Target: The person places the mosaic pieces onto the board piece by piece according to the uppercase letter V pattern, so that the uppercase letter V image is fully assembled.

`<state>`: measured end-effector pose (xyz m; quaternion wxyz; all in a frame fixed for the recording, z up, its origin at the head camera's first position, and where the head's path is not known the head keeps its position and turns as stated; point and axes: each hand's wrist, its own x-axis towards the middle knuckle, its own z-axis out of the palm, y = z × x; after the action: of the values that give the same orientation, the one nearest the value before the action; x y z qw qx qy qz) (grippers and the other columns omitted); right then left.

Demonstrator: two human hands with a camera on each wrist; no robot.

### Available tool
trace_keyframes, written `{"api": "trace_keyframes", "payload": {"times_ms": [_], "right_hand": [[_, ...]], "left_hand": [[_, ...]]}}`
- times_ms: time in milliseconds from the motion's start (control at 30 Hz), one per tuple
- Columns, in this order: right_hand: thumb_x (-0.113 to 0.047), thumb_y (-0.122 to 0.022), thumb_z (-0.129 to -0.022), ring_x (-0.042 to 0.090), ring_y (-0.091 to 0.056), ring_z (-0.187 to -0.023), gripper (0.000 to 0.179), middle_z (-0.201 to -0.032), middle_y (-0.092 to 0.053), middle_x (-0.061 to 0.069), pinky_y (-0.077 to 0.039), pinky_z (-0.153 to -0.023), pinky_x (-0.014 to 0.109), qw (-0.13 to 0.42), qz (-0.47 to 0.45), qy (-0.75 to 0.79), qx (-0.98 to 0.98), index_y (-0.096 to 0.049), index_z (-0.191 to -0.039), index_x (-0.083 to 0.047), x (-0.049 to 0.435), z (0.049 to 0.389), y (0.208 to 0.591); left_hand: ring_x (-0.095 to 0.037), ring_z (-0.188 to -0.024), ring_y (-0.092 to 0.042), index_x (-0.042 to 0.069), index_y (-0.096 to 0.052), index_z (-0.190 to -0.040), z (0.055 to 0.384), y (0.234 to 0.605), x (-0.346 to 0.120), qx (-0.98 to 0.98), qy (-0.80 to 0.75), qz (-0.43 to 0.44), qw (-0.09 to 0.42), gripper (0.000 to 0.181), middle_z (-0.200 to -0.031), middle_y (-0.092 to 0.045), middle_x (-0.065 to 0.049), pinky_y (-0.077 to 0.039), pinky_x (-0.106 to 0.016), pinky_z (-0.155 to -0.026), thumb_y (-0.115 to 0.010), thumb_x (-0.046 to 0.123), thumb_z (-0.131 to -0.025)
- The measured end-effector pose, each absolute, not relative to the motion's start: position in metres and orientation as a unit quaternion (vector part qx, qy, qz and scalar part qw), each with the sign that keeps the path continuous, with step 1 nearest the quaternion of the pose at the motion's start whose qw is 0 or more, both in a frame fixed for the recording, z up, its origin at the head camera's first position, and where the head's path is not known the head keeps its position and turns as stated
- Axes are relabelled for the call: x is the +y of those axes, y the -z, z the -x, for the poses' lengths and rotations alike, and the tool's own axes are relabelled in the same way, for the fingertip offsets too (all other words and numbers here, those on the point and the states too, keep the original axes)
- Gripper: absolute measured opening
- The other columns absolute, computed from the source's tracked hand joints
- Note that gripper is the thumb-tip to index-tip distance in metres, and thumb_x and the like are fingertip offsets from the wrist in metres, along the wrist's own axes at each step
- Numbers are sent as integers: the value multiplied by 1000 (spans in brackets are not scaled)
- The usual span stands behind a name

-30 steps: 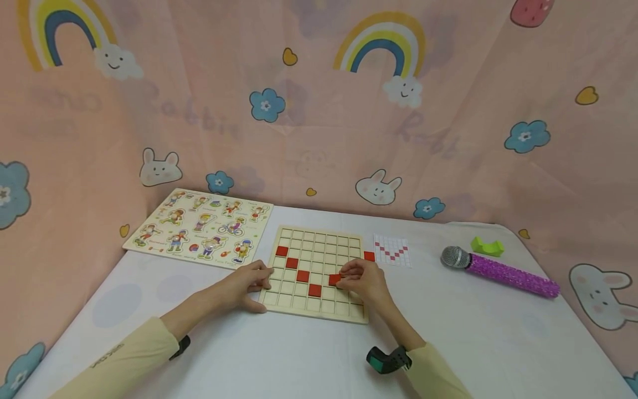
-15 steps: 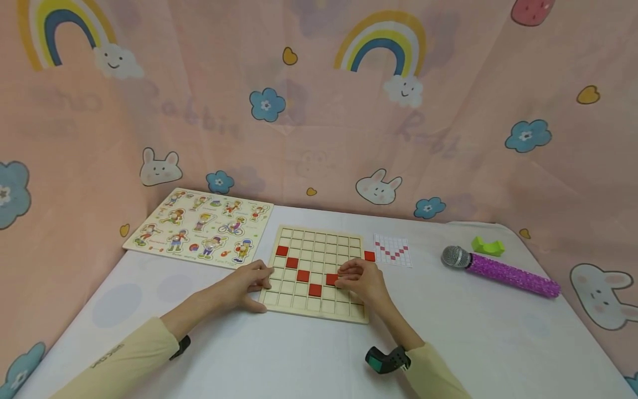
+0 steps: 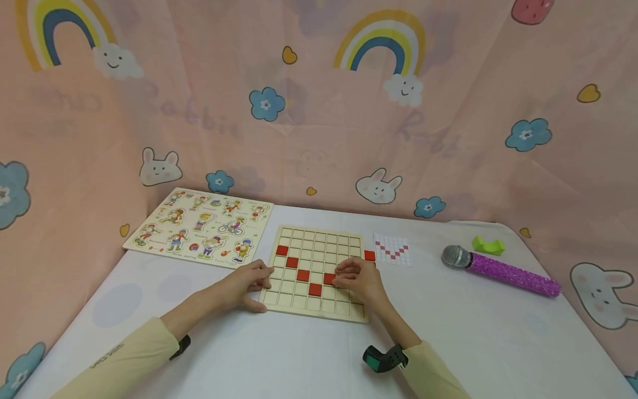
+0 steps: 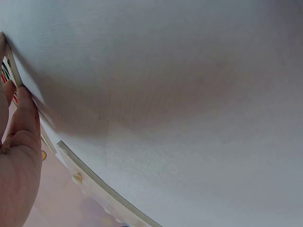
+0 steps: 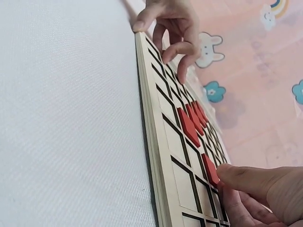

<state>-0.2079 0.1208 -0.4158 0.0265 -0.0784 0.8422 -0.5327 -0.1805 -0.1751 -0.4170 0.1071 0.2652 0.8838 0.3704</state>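
Bench (image 3: pixel 299 354) draped in white. Pink fabric backdrop (image 3: pixel 319 133) behind and along both sides, lightly creased, printed with rainbows (image 3: pixel 381 27), rabbit heads (image 3: pixel 160 173), blue flowers (image 3: pixel 273 100) and yellow hearts (image 3: pixel 289 56). Light diffuse.

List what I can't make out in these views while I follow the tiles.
Head view: the right hand hides several squares of the grid board and the right edge of the red tile at its fingers.
Head view: the picture board appears too small for its wording to be read.
Left wrist view: the frame's left edge cuts off part of the left hand and most of the grid board.
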Motion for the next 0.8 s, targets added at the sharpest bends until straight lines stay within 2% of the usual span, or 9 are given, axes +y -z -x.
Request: {"api": "trace_keyframes", "payload": {"times_ms": [333, 533, 800], "right_hand": [[1, -77, -78, 22, -68, -83, 27, -95, -69, 13, -58, -78, 25, 32, 59, 547, 834, -64, -101, 3, 133, 210, 417], [-3, -75, -82, 19, -64, -91, 30, -104, -68, 15, -54, -79, 14, 28, 49, 545, 837, -63, -108, 3, 164, 214, 417], [-3, -70, -86, 15, -65, -95, 33, -114, -64, 21, -53, -80, 13, 10, 19, 542, 840, -58, -116, 4, 204, 227, 420]], "left_hand": [[-34, -130, -41, 12, -59, -85, 181, 415, -174, 885, -366, -269, 105, 29, -123, -51, -8, -48, -28, -99, -85, 14, -71], [-34, -128, -42, 12, -59, -85, 182, 411, -174, 890, -350, -273, 100, 28, -121, -51, -8, -47, -31, -100, -84, 14, -72], [-35, -127, -43, 12, -60, -85, 181, 413, -175, 885, -360, -278, 102, 27, -120, -52, -8, -48, -30, -99, -84, 14, -72]]}}
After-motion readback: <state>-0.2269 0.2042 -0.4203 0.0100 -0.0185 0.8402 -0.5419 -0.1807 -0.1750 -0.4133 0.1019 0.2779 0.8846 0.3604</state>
